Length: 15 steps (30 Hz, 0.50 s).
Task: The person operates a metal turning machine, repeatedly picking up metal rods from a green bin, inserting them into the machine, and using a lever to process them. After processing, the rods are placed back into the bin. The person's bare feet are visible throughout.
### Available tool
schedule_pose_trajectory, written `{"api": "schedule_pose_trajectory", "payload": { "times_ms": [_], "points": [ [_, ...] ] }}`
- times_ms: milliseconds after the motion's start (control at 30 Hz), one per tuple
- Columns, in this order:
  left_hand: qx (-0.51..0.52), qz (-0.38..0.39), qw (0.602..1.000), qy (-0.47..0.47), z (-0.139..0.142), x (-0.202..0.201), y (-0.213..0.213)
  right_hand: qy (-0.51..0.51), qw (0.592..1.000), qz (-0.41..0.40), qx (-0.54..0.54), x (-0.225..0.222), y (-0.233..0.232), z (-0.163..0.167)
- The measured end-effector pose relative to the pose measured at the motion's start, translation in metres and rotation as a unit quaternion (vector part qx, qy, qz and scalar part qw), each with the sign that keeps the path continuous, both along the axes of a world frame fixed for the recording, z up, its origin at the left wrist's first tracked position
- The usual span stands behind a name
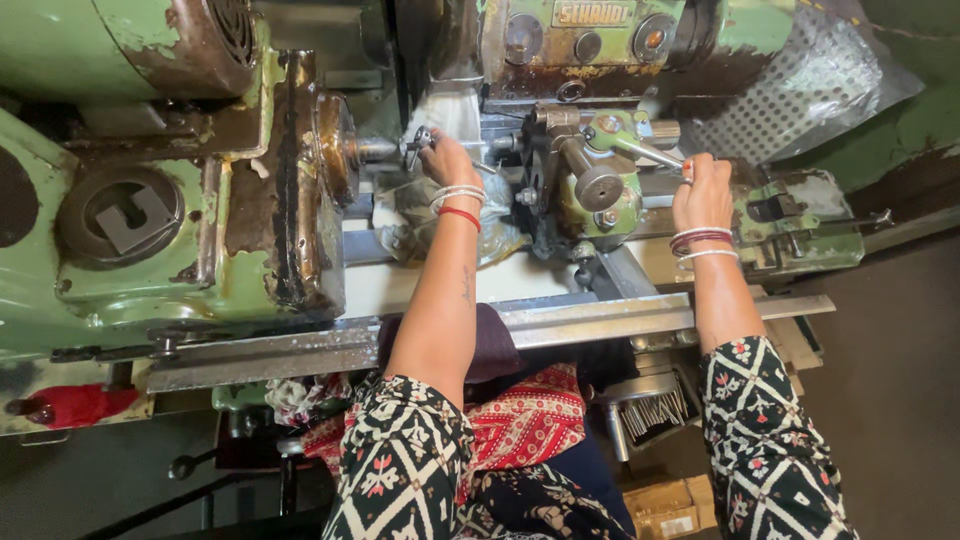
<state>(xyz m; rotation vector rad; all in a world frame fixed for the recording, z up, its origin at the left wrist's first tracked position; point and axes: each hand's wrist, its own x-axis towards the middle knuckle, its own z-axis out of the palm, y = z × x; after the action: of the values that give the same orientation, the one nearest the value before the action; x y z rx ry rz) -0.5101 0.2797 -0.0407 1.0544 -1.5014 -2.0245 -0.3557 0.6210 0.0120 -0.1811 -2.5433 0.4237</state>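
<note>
I stand at an old green lathe (130, 270) with worn, rusty paint. My left hand (447, 160) reaches in to the spindle nose and grips a small metal workpiece (418, 142) at the chuck (337, 148). My right hand (703, 190) is closed around a silver lever handle (650, 152) on the green tool turret (595, 180). Both wrists wear white and red bangles. My sleeves are black with a white and red pattern.
A steel rail (560, 325) runs along the machine's front edge. A tray of thin metal rods (655, 410) sits below right, with a cardboard box (665, 505) under it. A red-knobbed lever (70, 405) sticks out at lower left. Perforated metal sheet (800, 90) covers the upper right.
</note>
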Motion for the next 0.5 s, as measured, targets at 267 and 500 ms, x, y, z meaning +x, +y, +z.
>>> {"api": "schedule_pose_trajectory", "payload": {
  "times_ms": [267, 500],
  "points": [
    [0.074, 0.01, 0.996, 0.045, 0.0027, -0.0003, -0.0023, 0.011, 1.0, 0.014, 0.008, -0.0007, -0.0006, -0.0009],
    [0.07, 0.014, 0.997, 0.039, 0.0077, 0.0011, -0.0044, 0.009, 1.0, 0.014, 0.014, -0.0046, 0.0032, -0.0057]
  ]
}}
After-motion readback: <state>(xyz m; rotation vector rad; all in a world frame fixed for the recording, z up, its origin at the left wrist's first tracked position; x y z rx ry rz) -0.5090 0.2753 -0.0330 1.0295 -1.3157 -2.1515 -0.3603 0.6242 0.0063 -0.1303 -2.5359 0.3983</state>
